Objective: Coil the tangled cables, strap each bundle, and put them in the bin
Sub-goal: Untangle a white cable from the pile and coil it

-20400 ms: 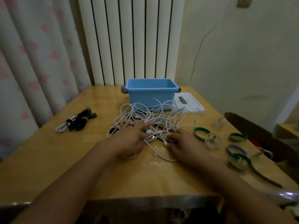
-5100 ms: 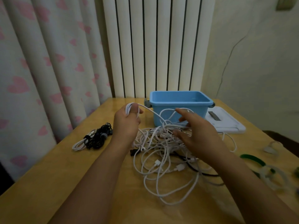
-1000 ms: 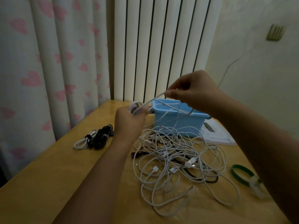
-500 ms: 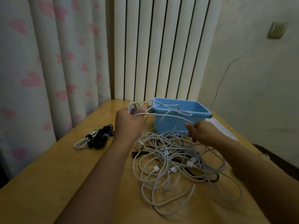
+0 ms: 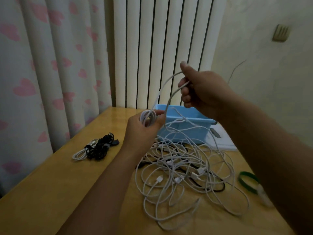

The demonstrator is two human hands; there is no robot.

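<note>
A tangle of white cables (image 5: 184, 168) with a few black ones lies on the wooden table (image 5: 50, 192) in front of the blue bin (image 5: 186, 131). My left hand (image 5: 144, 128) grips a small coil of white cable (image 5: 148, 117) above the table. My right hand (image 5: 203, 92) is raised higher, pinching a loop of the same white cable, which runs down to the coil and into the tangle. A green strap (image 5: 248, 182) lies at the right, partly hidden by my right arm.
A strapped bundle of black and white cables (image 5: 96, 148) lies on the table's left side. A white flat device (image 5: 221, 139) sits behind the bin to the right. A radiator and a curtain stand behind the table.
My right hand has risen from the tangle near the bin, drawing a loop of white cable up and above the left hand. The left hand keeps holding the coil.
</note>
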